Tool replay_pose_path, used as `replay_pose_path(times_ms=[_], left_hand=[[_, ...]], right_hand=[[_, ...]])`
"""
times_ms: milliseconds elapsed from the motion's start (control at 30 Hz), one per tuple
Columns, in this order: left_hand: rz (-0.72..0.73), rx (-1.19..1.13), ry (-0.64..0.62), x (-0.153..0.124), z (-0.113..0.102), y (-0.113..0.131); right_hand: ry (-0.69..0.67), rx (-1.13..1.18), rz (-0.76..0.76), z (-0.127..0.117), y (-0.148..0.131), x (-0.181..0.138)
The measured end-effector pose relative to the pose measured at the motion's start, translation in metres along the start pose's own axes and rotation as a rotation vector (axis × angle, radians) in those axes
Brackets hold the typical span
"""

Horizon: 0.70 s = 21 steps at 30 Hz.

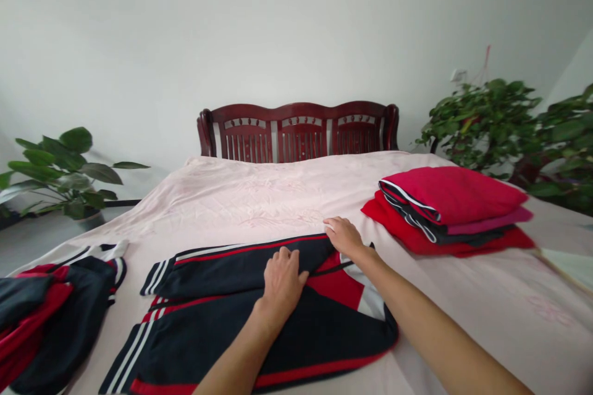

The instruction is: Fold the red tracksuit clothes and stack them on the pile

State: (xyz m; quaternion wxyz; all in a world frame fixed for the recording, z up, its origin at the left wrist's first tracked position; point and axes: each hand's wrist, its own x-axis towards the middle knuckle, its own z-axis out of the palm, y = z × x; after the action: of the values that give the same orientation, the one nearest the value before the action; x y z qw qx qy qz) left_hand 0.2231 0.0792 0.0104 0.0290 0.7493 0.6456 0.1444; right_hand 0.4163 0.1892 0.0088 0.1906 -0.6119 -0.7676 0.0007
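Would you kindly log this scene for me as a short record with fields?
surface: bed with pink sheet
left hand: flat on the navy jacket
right hand: on the jacket's upper edge, by its collar
folded stack: red and dark clothes, right of the jacket
loose pile: unfolded clothes, left edge

We see the dark striped cloth jacket at the pink bed's near edge, the folded red clothes pile by its right edge, and the heaped clothes at its left edge.
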Motion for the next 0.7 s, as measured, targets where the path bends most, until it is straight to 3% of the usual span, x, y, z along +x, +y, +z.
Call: replay_pose_path(times_ms=[233, 467, 700], left_hand=[[0.083, 0.02, 0.046, -0.005, 0.036, -0.002], [0.153, -0.038, 0.1, -0.012, 0.041, -0.005], [0.195, -0.105, 0.079, -0.014, 0.04, -0.005]], right_hand=[[-0.102, 0.003, -0.131, 0.033, -0.002, 0.026], [-0.111, 0.068, -0.251, 0.026, -0.007, 0.019], [-0.278, 0.027, -0.109, 0.018, -0.006, 0.017]])
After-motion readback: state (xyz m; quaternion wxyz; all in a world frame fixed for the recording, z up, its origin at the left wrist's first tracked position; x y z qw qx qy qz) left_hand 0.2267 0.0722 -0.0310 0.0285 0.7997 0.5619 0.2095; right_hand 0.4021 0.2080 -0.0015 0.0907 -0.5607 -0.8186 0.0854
